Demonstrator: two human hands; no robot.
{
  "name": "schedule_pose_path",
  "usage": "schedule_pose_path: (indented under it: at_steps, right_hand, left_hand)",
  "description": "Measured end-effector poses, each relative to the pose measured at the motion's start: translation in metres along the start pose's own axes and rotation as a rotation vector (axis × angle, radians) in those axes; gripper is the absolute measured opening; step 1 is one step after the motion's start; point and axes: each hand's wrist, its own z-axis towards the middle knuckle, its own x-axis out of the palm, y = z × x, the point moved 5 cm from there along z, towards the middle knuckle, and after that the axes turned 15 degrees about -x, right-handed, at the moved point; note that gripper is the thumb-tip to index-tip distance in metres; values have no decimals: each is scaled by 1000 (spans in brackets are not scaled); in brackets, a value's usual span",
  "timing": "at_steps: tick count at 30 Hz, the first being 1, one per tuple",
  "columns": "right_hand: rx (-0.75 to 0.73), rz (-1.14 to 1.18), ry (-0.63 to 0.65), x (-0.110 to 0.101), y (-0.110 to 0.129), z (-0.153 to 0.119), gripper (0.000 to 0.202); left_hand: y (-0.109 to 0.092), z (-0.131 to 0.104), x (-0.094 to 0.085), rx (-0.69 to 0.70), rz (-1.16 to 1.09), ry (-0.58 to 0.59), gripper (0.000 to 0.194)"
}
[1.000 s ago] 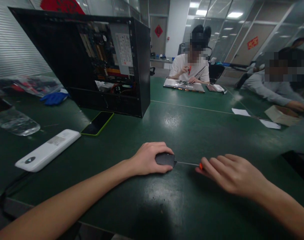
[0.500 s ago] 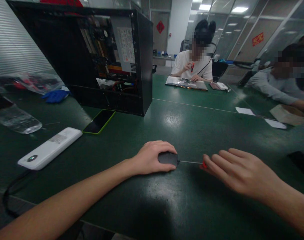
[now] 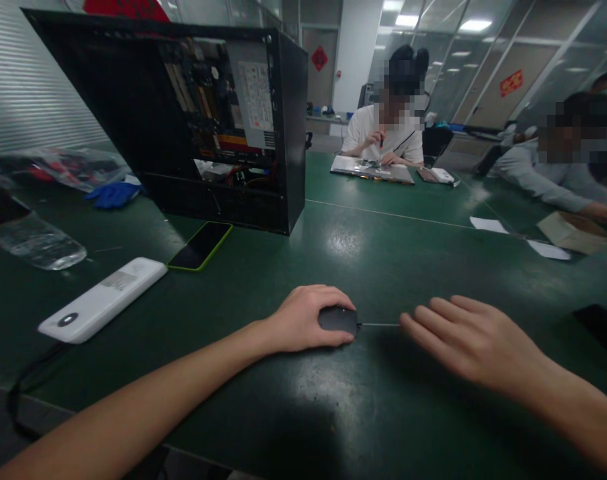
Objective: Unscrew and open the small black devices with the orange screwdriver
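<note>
Green table [image 3: 408,267] with mouse [image 3: 336,321] and screwdriver [image 3: 380,325] in hand.
Clock centred on the mouse, 12 pointing away across the table. Computer case [image 3: 295,137] stands at 11 o'clock, side open, inner parts showing. White box [image 3: 103,300] lies at 9 o'clock, well apart from the mouse. Left hand [image 3: 300,320] enters from 9 o'clock; thumb and fingers curled round the mouse, opened to its width. Right hand [image 3: 463,337] at 3 o'clock, fingers drawn in close round the screwdriver, covering its rear end. Mouse sits on the near part of the table; whether it bears on the surface cannot be told. Screwdriver: thin shaft runs from the right fingers to the mouse's 3 o'clock edge; tip too small to judge contact.
</note>
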Motion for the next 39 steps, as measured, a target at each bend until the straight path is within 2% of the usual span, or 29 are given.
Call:
schedule_pose_path:
  at_steps: [2,5,9,11,12,14,18,20,22,25,27,29,34,36,39]
  right_hand:
    - [-79,-127,-42,-1,14,-5,26]
    - [8,-53,-8,6,13,-10,25]
    - [340,535,115,31,-4,-16,27]
    - [436,767,122,41,-5,-18,28]
    - [453,810,101,43,-4,-19,28]
    - [428,736,43,44,-1,-20,27]
    - [206,234,-96,36,14,-24,22]
    - [158,128,-135,37,18,-26,20]
    - [227,254,-138,44,15,-27,20]
    - [396,681,-115,61,8,-26,24]
    - [444,833,-99,66,7,-25,24]
    - [407,723,-91,61,6,-24,25]
    - [66,-6,-118,30,17,-15,27]
    - [54,-36,-121,30,17,-13,25]
    - [188,203,-119,47,12,-14,22]
  left_hand:
    - [0,0,0,9,-7,-6,40]
    - [0,0,-1,3,-12,-17,40]
    - [1,0,-1,-14,-10,-13,41]
    - [1,0,-1,-15,-6,-9,41]
    - [1,0,-1,-18,-2,-7,41]
    - [2,0,-1,-25,5,-6,42]
    - [1,0,-1,-18,2,-6,42]
    - [0,0,-2,-16,1,-6,42]
    - [0,0,-2,-21,-2,-13,41]
    - [1,0,-2,-28,-12,-19,40]
    - [2,0,-2,-34,-14,-22,40]
    - [3,0,-2,-38,-11,-28,40]
    - [1,-1,-2,-21,-7,-10,41]
    - [0,-1,-2,-12,-12,-2,41]
    - [-1,0,-3,-13,-19,-7,40]
